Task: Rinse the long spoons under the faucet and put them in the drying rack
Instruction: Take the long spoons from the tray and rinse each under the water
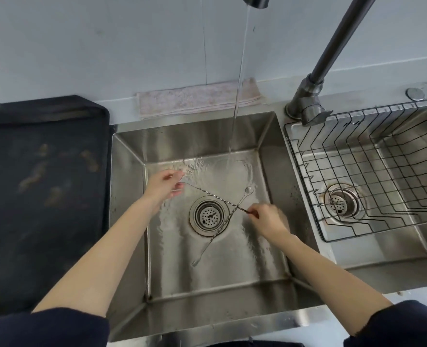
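- Left basin of the steel sink point(129, 196), wet across its floor, with a round strainer drain point(207, 216) near the middle.
- Right basin beside it, fitted with a wire drying rack point(357, 156); nothing seen inside the rack.
- Black tray point(44, 196) on the table left of the sink, smeared with brownish marks.
- Dark faucet point(332, 53) rising from its base between the two basins, spout point(256, 1) at the top edge over the left basin.
- Folded pale cloth point(197, 98) lying behind the left basin against the wall.
- Thin stream of water point(240, 83) falling from the spout onto the far part of the basin floor.
- Left hand point(163, 187) low in the basin, fingers curled, pinching one end of a twisted long spoon point(212, 196).
- Right hand point(267, 219) just right of the drain, fingers curled, pinching the other end of that same spoon, held level above the drain, left of the stream.
- Second long spoon point(222, 234) lying on the basin floor, crossing under the held one; bowl near the far right, forked end toward the near side, shaft passing the drain's right rim.
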Demonstrator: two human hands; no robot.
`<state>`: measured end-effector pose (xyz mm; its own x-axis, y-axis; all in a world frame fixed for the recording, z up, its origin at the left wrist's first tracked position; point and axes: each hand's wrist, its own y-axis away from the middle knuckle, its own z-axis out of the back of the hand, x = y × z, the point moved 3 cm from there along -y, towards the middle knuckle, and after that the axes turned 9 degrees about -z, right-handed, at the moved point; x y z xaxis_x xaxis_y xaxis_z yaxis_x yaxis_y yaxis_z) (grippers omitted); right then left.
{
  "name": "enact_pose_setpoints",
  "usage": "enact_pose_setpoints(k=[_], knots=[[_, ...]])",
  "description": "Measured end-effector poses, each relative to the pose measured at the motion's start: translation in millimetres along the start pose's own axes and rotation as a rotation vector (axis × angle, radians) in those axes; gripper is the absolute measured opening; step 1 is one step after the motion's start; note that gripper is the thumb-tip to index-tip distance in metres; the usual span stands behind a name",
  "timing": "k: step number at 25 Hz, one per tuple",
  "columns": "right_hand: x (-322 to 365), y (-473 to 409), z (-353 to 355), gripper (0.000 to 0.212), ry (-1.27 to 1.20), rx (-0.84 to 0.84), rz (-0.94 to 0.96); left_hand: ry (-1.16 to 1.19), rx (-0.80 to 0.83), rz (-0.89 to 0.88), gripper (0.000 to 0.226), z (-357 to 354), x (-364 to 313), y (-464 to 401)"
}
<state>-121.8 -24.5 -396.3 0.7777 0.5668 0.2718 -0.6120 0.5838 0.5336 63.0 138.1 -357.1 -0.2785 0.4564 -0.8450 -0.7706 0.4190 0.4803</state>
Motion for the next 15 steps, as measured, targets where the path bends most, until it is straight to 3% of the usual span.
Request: enact_pose_setpoints(k=[8, 15], knots=[[-10.0, 2.3, -38.8, 0.024, 0.241, 0.071, 0.058, -0.274, -0.068, 0.324, 0.02, 1.6, 122.1, 24.8], [-10.8, -1.3, -42.1, 0.024, 0.246, 0.067, 0.054, -0.573, 0.0, 0.205, 0.027, -5.2, 126.0, 34.1]])
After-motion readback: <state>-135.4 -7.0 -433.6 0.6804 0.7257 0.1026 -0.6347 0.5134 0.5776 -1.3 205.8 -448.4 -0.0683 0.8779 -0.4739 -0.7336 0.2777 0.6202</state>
